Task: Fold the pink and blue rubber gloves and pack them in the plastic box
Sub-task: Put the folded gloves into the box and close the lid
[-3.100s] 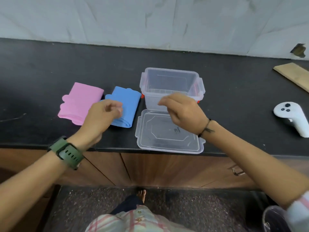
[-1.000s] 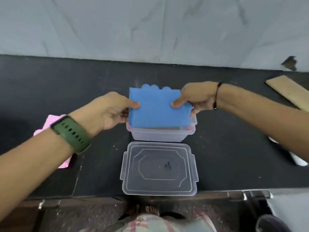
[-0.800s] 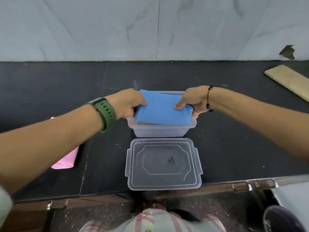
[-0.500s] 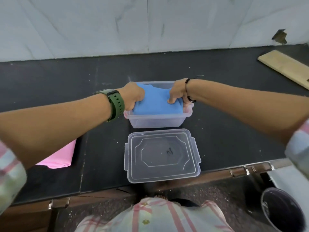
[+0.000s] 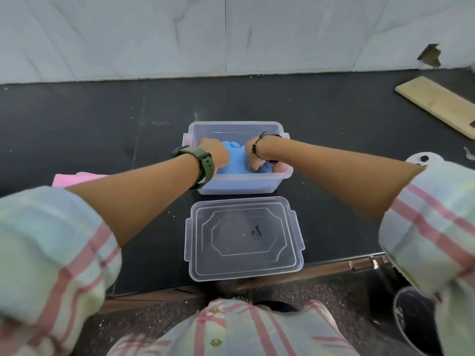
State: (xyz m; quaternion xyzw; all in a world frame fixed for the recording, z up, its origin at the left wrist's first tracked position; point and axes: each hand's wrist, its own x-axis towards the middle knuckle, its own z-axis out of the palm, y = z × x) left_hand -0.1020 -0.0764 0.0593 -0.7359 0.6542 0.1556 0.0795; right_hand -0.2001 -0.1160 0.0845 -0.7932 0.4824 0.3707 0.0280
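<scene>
The clear plastic box (image 5: 234,123) stands open in the middle of the black counter. The folded blue glove (image 5: 236,160) lies inside it, low against the near wall. My left hand (image 5: 216,154), with a green watch at the wrist, is inside the box on the glove's left edge. My right hand (image 5: 253,155) grips the glove's right side with curled fingers. My left hand's fingers are hidden behind the hand. The folded pink glove (image 5: 77,179) lies on the counter to the left, mostly hidden by my left forearm.
The box's clear lid (image 5: 244,237) lies flat just in front of it, at the counter's front edge. A wooden board (image 5: 437,104) sits at the far right. A white controller (image 5: 421,158) peeks out behind my right sleeve. A dark bucket (image 5: 411,317) stands on the floor.
Both hands carried the blue glove from the counter to above the box, then lowered it in. It now sits deep in the box with both hands pushed in after it.
</scene>
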